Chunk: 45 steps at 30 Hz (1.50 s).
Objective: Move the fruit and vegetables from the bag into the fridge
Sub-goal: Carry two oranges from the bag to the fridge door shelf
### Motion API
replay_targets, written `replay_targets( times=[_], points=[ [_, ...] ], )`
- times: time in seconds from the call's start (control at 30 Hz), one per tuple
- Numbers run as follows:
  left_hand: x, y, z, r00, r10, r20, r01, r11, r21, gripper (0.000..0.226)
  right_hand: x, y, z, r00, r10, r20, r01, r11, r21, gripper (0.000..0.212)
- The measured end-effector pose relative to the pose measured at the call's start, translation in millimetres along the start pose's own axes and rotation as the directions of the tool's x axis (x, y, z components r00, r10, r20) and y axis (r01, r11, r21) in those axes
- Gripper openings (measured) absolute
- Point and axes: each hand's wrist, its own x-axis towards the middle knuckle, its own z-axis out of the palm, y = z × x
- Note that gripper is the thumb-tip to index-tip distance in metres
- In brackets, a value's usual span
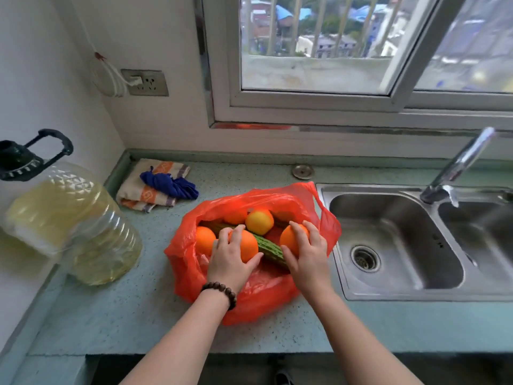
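Note:
An open red plastic bag (pixel 183 262) lies on the green counter in front of me. Inside it are several oranges, a yellow-orange fruit (pixel 259 221) and a green bitter gourd (pixel 268 247) lying diagonally. My left hand (pixel 229 259) grips one orange (pixel 248 245) in the middle of the bag, fingers curled over its top. My right hand (pixel 306 252) grips another orange (pixel 290 238) at the bag's right side. A further orange (pixel 205 240) sits loose at the left. No fridge is in view.
A double steel sink (pixel 397 245) with a tap (pixel 455 168) lies right of the bag. A large oil jug (pixel 72 218) stands at the left. Folded cloths (pixel 155 184) lie by the back wall. A window is above the green counter (pixel 138 301).

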Motion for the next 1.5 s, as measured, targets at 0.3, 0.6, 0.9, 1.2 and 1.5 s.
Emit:
replay_targets(
  times=[0.3,0.6,0.9,1.2,1.5],
  points=[
    [-46,82,45,0.920,0.354,0.170,-0.318,0.925,-0.208,0.072,-113,47,-67,0.894,0.336,-0.296,-0.363,0.931,-0.037,0.053],
    [-142,193,91,0.655,0.675,0.340,-0.535,0.732,-0.422,0.072,-249,89,-144,0.587,0.493,-0.642,-0.620,0.784,0.036,0.052],
    [-304,282,118,0.350,0.851,0.390,-0.651,0.521,-0.552,0.070,-416,104,-216,0.259,0.498,-0.828,-0.770,0.624,0.134,0.050],
    [-547,339,121,0.001,0.927,0.375,-0.639,0.289,-0.713,0.068,-647,90,-274,-0.118,0.440,-0.890,-0.865,0.394,0.310,0.051],
    [-739,363,112,-0.317,0.893,0.321,-0.552,0.102,-0.828,0.070,-820,56,-307,-0.382,0.309,-0.871,-0.861,0.225,0.457,0.049]
  ],
)
